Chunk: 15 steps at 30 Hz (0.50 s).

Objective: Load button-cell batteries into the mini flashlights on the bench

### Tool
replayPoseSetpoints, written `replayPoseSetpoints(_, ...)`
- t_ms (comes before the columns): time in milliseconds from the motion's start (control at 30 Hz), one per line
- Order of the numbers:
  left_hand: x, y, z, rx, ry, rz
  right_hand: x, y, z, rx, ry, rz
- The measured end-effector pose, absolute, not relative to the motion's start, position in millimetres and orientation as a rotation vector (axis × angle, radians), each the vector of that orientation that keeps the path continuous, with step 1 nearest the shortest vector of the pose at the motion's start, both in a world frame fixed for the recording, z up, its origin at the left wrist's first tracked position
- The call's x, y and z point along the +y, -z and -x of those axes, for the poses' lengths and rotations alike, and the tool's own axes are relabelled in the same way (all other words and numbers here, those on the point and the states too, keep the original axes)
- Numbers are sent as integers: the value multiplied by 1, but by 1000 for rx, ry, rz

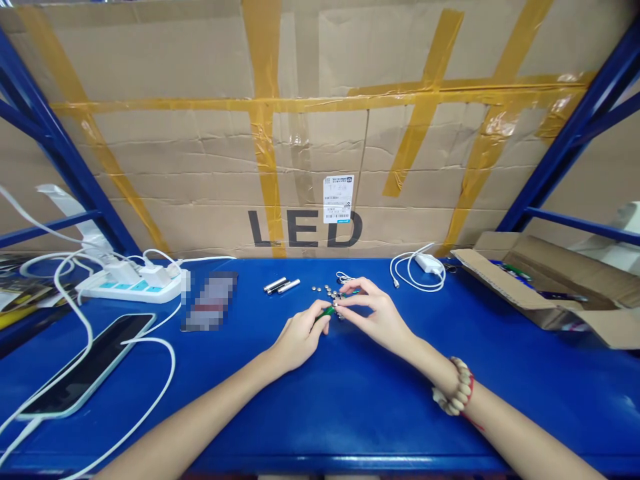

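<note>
My left hand is closed around a small green pen-like tube, holding it over the blue table. My right hand pinches something tiny at the tube's end, thumb and forefinger together; what it holds is too small to name. Several small silver button cells lie scattered on the table just behind my hands. Three silver cylinders lie side by side to the left of them. A beaded bracelet is on my right wrist.
A phone on a white cable lies at the left, with a white power strip and plugs behind it. A white charger with coiled cable and an open cardboard box sit at the right. A taped cardboard wall stands behind.
</note>
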<state>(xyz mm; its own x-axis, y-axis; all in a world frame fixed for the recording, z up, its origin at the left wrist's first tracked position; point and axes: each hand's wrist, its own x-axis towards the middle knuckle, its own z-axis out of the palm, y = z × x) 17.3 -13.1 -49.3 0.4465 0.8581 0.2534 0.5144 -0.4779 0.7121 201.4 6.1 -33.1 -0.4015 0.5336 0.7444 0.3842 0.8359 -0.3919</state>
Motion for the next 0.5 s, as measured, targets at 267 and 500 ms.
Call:
replayPoseSetpoints(267,-11,52,-18,1181,-947,-2062,13,22,-216,-1999,-259,859)
replayPoseSetpoints(500,-10,56,-19,1209,-1076,-1955,41,30,-255,-2049,46,1496)
